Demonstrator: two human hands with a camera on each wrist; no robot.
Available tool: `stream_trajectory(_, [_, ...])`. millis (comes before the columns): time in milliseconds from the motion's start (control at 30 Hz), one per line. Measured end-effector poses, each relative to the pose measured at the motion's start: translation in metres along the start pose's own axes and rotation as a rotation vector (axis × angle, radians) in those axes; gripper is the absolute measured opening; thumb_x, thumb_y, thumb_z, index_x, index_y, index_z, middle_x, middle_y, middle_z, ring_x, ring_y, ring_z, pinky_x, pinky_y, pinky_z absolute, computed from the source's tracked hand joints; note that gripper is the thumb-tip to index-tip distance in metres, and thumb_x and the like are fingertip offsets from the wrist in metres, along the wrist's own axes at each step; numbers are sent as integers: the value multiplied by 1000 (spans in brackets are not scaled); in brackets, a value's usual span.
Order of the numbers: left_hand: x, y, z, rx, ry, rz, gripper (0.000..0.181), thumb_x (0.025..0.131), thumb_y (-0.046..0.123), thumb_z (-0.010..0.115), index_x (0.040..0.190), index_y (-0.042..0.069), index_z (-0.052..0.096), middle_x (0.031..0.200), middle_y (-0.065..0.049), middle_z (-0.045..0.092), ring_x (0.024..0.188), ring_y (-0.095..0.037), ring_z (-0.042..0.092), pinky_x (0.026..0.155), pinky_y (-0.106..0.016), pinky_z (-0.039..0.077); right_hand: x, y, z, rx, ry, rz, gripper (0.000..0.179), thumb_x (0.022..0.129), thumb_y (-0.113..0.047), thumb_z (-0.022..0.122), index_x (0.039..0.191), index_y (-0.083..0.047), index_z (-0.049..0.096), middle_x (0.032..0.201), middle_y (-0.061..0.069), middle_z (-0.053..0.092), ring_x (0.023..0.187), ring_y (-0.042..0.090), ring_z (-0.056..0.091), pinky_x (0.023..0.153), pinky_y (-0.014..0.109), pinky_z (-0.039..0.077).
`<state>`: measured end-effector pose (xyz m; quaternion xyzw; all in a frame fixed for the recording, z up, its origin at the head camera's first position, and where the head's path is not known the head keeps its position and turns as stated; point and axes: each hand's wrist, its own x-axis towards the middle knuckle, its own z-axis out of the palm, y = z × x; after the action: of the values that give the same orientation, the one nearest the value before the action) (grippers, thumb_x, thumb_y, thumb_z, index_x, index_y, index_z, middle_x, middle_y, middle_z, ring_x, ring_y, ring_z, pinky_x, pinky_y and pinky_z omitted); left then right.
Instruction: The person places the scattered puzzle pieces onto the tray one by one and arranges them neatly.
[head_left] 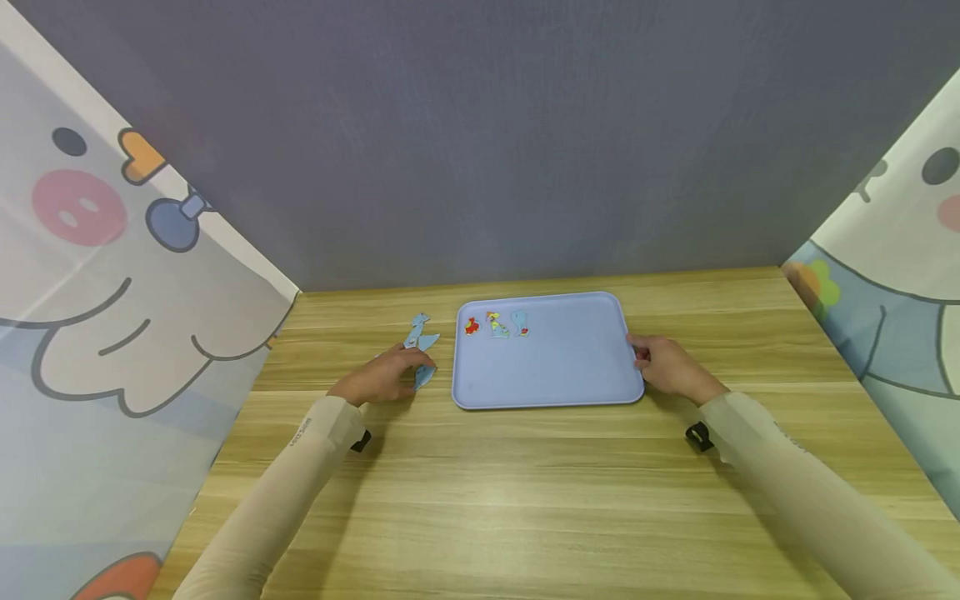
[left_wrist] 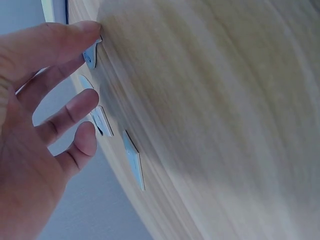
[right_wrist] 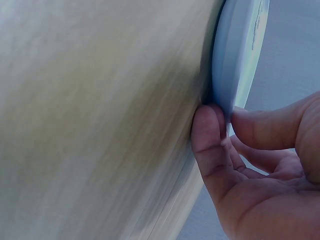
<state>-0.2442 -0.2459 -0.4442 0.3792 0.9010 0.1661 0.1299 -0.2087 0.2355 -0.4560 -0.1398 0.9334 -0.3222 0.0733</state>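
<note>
My left hand [head_left: 387, 374] is at the table left of the tray, its thumb and forefinger pinching a flat light-blue puzzle piece [head_left: 424, 377]. In the left wrist view the held piece [left_wrist: 90, 55] shows partly behind the thumb, with a dark dot on it. More light-blue pieces [head_left: 428, 341] lie on the wood just beyond that hand. My right hand [head_left: 669, 367] grips the right rim of a pale blue tray [head_left: 555, 379], thumb on the outer edge and a finger under the rim in the right wrist view.
Along the tray's upper left lie a small red piece [head_left: 472, 326], a yellow and blue piece [head_left: 498, 327] and a blue piece with a red spot [head_left: 521, 322]. A grey wall [head_left: 525, 150] rises behind the wooden table [head_left: 495, 500]. Cartoon-printed panels flank both sides.
</note>
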Motion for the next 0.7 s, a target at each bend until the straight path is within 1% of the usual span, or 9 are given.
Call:
stream_trajectory(100, [0,-1,0,7,-4,-4,47,74,-3,77,118,6,62,121,-4,59,116,-25,47,99,-44,35,0,0,0,4,-3,3,47,87,7,55,130,19,42,85,14,55,79,27,50,68,37,44])
stream_trajectory(200, [-1,-2,0,18,-8,8,45,74,-2,77,117,6,63,120,-4,59,116,-25,48,100,-44,33,1,0,0,3,-4,2,47,86,7,55,130,19,42,84,13,55,78,26,50,68,37,43])
stream_trajectory(333, [-3,-3,-1,37,-2,37,43,74,-3,76,114,6,64,118,-6,59,114,-27,48,99,-46,33,1,0,0,4,-2,-1,47,86,7,55,130,19,42,84,12,54,78,26,50,68,37,43])
stream_trajectory(533, [-4,-3,-1,61,10,78,43,72,-4,78,112,5,65,117,-7,59,112,-31,48,96,-46,37,1,1,0,10,-9,7,47,87,7,54,130,19,41,85,14,55,78,27,50,68,37,44])
stream_trajectory(700, [-4,-3,0,66,13,78,42,73,-4,78,112,6,66,117,-5,59,109,-31,47,93,-44,39,1,0,-1,9,-11,22,47,88,7,53,131,18,40,86,14,55,80,27,50,69,37,44])
